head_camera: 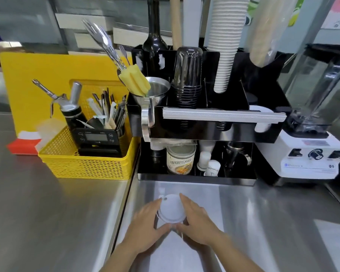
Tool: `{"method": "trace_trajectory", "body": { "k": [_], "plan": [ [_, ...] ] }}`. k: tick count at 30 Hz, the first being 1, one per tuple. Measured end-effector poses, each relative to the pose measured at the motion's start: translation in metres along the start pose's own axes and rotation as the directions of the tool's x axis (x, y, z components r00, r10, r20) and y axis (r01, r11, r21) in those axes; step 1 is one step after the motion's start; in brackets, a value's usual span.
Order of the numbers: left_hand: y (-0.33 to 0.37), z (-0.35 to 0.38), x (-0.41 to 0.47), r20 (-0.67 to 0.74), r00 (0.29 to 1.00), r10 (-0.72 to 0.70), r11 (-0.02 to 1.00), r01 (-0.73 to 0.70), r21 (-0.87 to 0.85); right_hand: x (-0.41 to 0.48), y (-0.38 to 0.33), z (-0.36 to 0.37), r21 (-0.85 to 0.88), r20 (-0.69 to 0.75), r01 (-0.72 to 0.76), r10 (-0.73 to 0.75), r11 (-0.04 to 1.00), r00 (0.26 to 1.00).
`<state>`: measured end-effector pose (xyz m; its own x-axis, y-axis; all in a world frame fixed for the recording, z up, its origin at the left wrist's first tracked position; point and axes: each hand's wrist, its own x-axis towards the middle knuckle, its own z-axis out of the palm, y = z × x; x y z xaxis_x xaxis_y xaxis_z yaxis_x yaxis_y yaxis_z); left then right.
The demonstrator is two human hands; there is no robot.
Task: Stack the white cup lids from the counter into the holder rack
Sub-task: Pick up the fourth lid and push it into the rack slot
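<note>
white cup lids [170, 210] sit in a short stack at the lower centre of the frame, on the steel counter [263, 222]. the left hand [148, 224] cups the stack's left edge and the right hand [197, 218] its right edge, thumbs nearly meeting at the near side, both closed around the lids. just beyond them, mid-frame, stands the black holder rack [206, 132], with a tall column of white paper cups [224, 55] and dark clear cups [186, 81] in its upper slots. a yellow basket [86, 165] of tools is at centre left, a white blender base [310, 158] at right.
</note>
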<state>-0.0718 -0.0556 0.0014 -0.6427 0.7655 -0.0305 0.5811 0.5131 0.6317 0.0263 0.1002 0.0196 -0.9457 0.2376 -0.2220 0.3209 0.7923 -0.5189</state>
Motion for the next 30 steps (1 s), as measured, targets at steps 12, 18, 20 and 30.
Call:
{"method": "trace_trajectory", "body": {
  "k": [12,18,20,30],
  "plan": [
    [0.004,0.012,0.017,-0.118,0.993,-0.012,0.993,-0.002,-0.119,0.01,0.004,0.006,0.007,-0.309,0.016,-0.013,1.0,0.951],
    [0.046,-0.023,0.037,-0.221,0.975,-0.005,0.937,-0.073,-0.341,0.01,-0.001,-0.024,0.037,-0.557,0.146,-0.101,0.989,0.824],
    [0.064,-0.033,0.043,-0.264,0.96,-0.095,0.854,-0.057,-0.516,0.008,-0.003,-0.038,0.064,-0.571,0.177,-0.109,0.982,0.814],
    [0.135,-0.059,0.063,-0.154,0.957,-0.247,0.538,0.003,-0.843,-0.026,-0.002,-0.095,0.071,-0.721,0.298,-0.158,0.952,0.674]
  ]
}}
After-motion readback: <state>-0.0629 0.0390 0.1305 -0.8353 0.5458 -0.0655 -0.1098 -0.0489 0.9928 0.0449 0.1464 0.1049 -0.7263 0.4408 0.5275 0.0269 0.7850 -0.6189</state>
